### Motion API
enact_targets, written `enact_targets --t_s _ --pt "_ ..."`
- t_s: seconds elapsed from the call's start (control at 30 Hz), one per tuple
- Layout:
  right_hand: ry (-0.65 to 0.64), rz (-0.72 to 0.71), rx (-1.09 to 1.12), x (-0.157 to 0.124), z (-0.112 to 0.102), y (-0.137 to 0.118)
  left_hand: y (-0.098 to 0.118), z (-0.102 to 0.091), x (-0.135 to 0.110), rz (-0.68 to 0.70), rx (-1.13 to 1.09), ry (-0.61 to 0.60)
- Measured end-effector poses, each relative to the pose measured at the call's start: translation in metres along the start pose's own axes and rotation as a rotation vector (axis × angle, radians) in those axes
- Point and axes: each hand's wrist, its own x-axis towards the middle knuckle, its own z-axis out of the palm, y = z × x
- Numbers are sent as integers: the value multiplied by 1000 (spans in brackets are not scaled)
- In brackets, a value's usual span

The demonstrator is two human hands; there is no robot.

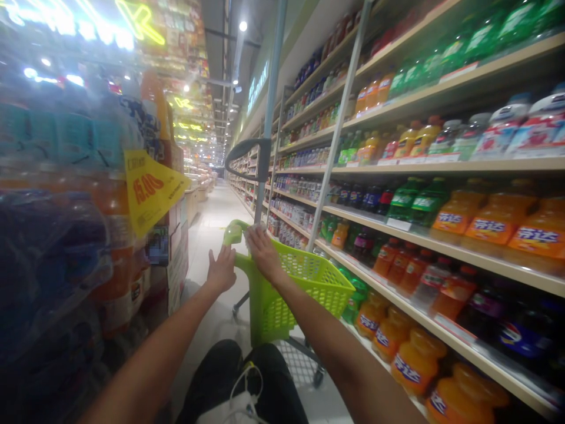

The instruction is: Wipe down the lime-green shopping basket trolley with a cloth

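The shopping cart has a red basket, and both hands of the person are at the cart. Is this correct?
Not quite: the basket is lime green, not red, as the head view shows. The rest is right: the left hand and the right hand are both at the shopping cart.

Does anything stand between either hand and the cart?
Nothing visible does: the left hand and right hand both appear to touch the cart. The pole rises beyond the right hand, not between.
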Motion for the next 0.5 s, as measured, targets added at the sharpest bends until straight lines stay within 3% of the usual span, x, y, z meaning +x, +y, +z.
enact_targets --t_s 0.13,0.23,0.37,0.5 --pt "-93 -54 1 -23 5 -3 1 3 0 -8 11 -1" --pt "-116 -37 0 -12 -5 -1 1 5 -1 -11 14 9" --pt "-54 36 14 7 -14 1 2 7 -1 -6 15 22" --pt "-27 58 33 -15 7 -9 1 7 0 -16 16 12"
